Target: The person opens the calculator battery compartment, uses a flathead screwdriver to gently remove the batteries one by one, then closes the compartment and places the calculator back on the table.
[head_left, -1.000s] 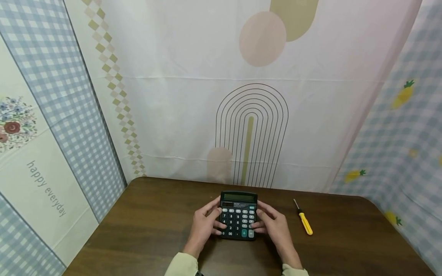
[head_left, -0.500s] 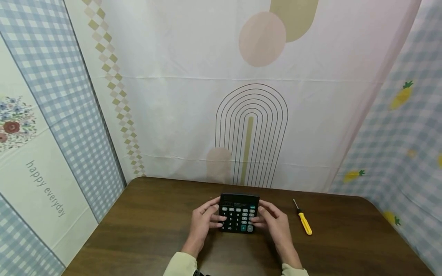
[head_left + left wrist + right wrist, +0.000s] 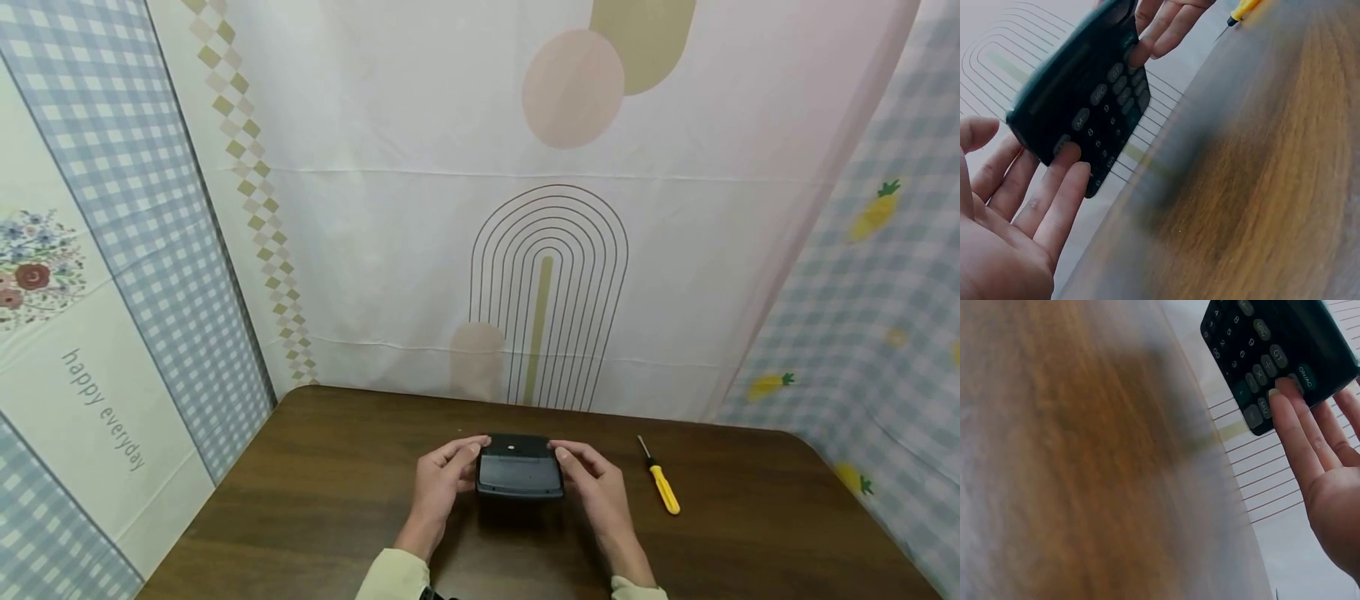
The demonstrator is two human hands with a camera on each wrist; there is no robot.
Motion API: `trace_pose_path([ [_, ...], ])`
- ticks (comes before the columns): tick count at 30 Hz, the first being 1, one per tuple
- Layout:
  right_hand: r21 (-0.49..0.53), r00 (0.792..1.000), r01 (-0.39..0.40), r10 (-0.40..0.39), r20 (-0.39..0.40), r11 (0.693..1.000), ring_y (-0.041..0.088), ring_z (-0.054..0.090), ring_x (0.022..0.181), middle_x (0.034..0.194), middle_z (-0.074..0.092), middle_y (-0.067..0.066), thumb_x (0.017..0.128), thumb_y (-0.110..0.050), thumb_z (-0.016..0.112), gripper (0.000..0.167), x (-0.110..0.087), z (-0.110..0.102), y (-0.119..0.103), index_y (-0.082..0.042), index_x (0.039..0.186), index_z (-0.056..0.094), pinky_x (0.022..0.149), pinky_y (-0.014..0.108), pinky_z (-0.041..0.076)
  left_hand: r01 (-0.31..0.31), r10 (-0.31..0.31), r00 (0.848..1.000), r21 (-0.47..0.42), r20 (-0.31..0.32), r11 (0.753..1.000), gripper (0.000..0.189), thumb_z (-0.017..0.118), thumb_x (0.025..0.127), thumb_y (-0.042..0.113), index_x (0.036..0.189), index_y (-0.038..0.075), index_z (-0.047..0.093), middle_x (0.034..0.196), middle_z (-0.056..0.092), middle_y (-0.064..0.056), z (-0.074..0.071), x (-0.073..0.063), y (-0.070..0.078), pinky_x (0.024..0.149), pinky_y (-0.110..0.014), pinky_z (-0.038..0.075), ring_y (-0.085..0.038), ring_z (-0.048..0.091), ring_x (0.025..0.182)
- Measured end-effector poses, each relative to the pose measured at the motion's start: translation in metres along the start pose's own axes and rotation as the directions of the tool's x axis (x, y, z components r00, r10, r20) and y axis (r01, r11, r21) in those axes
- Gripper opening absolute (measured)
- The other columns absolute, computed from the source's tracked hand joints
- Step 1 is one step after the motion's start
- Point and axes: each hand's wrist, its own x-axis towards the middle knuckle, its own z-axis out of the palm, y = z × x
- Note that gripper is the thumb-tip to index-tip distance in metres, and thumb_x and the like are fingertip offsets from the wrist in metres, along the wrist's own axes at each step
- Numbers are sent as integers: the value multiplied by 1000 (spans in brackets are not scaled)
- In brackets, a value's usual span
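A black calculator (image 3: 520, 475) is held above the table between both hands, its back turned up toward the head view. The key side (image 3: 1100, 106) faces down and shows in both wrist views, with white-printed digits and grey and green keys. My left hand (image 3: 438, 487) grips the left edge, two fingers lying on the key side and the others behind. At the opposite edge my right hand (image 3: 600, 490) holds it the same way, fingertips (image 3: 1279, 400) near the ON/AC key. The thumbs rest at the edges in the head view.
A screwdriver (image 3: 664, 490) with a yellow handle lies on the brown wooden table (image 3: 315, 500), right of the right hand. A patterned white cloth (image 3: 375, 250) hangs behind the table, with blue checked cloths (image 3: 840, 333) at the sides.
The calculator has been tipped over between the hands: its keys faced the head view earlier, and now its back does. Both hands stay in nearly the same place; the screwdriver lies still.
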Motion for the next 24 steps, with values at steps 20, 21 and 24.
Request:
trace_pose_path([
  [20,-104,999,47,-48,-7,993,22,71,108,143,61,15,98,-23,80,45,-1,5,6,-6,136,65,77,25,55,-43,43,999,19,-5,999,23,81,95,9,117,3,81,143,66,-12,6,-2,-5,78,-26,60,-25,71,116],
  [21,-99,999,53,-53,3,994,21,71,108,145,59,15,99,-23,80,47,-1,5,6,-6,139,64,77,26,55,-47,47,999,17,-6,999,24,81,95,8,118,3,80,146,64,-12,6,-2,-5,78,-26,61,-26,72,114],
  [24,-84,997,68,-65,31,994,22,71,107,148,56,17,100,-21,79,54,0,5,7,-5,147,58,78,26,56,-46,47,999,18,-5,999,28,79,96,7,124,4,79,152,59,-15,5,-3,-5,81,-26,60,-27,73,111],
])
